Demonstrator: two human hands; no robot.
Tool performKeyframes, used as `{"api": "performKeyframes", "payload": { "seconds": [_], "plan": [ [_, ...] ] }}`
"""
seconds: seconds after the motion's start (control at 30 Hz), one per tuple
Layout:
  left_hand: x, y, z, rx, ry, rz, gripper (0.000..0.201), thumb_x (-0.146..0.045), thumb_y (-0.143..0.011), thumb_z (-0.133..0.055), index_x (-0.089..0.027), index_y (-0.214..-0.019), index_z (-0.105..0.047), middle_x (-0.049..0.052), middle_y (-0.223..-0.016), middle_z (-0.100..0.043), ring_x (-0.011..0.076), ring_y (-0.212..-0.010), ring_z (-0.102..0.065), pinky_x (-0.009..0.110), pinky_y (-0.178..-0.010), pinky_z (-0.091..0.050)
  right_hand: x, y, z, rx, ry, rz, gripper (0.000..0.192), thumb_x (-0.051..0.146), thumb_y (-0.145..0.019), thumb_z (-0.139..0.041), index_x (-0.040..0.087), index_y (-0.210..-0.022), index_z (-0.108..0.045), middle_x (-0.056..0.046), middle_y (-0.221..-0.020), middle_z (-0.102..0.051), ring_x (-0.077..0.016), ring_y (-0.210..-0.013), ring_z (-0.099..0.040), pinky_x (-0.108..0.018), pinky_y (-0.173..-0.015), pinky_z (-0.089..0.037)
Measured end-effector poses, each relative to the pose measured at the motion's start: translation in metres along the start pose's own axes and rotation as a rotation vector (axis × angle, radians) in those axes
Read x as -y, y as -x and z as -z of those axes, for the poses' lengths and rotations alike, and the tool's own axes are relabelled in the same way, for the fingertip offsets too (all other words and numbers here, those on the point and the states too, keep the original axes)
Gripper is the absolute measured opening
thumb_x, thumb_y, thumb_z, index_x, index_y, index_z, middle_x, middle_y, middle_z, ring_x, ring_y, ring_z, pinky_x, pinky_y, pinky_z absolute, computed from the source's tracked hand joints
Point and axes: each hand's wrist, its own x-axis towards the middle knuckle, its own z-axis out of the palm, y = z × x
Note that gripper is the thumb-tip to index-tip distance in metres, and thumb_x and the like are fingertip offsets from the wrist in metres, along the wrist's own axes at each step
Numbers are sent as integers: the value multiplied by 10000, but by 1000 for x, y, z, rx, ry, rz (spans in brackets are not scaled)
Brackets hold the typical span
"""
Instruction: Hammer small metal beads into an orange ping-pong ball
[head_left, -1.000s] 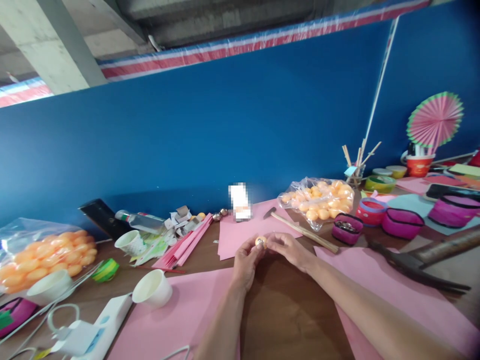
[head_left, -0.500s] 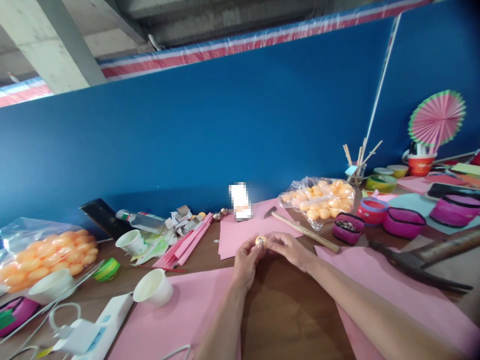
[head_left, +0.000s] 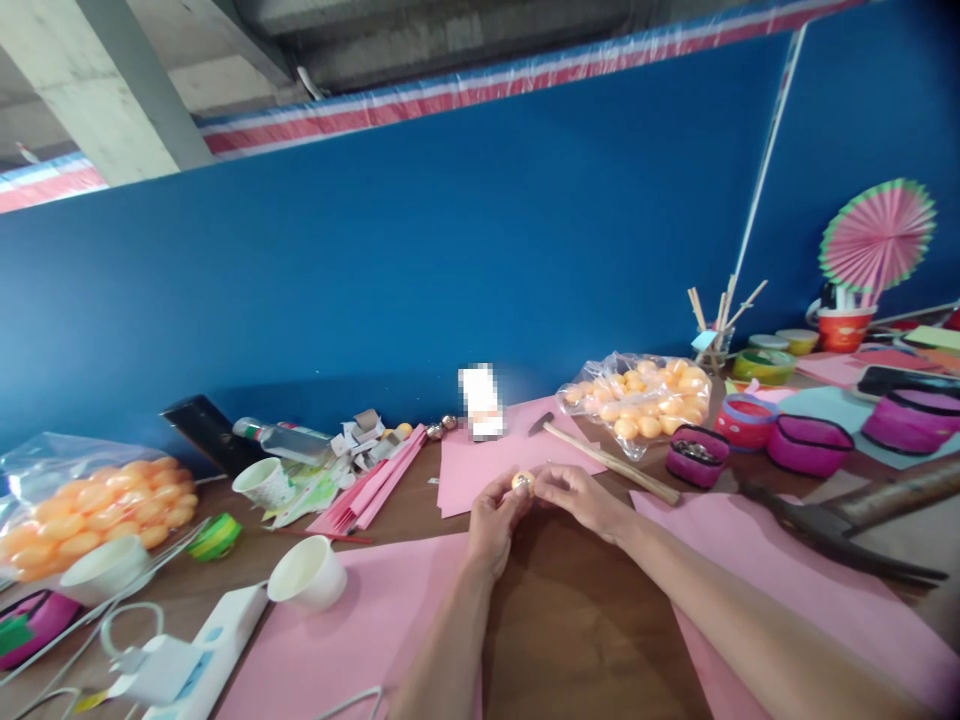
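Both my hands meet over the brown table [head_left: 577, 620] around a small orange ball [head_left: 522, 482]. My left hand [head_left: 491, 520] pinches the ball between thumb and fingers. My right hand [head_left: 577, 497] touches the same ball from the right with its fingertips. A pink paper sheet [head_left: 487, 460] lies just behind the hands, and a small hammer with a wooden handle [head_left: 611, 463] lies on it to the right.
Clear bags of orange balls sit at the left [head_left: 97, 505] and back right [head_left: 645, 395]. White cups [head_left: 307, 575], a power strip [head_left: 214, 645], folded pink paper [head_left: 379, 485], magenta pouches [head_left: 814, 445], a large hammer [head_left: 847, 525] and a paper fan [head_left: 877, 235] surround the hands. A blue wall stands behind.
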Motion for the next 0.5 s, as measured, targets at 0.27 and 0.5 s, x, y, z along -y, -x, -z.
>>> {"api": "performKeyframes", "payload": {
  "seconds": [0.27,0.5],
  "plan": [
    [0,1,0,14,-1,-5,404,-250,-643,-675,-139,-1025,-601,77,-955,-649,154,-817,-596,297,-791,-454,-2,-1,1,9,20,14,320,455,-748,-530,141,-698,-568,-14,-724,-549,-123,-678,-473,-251,-651,-376],
    [-1,1,-1,16,7,4,417,-260,-634,-681,-139,-1025,-604,80,-953,-651,156,-819,-598,300,-802,-449,-2,0,1,0,49,14,313,449,-753,-527,148,-674,-553,-15,-738,-550,-124,-683,-472,-251,-660,-373]
  ]
}}
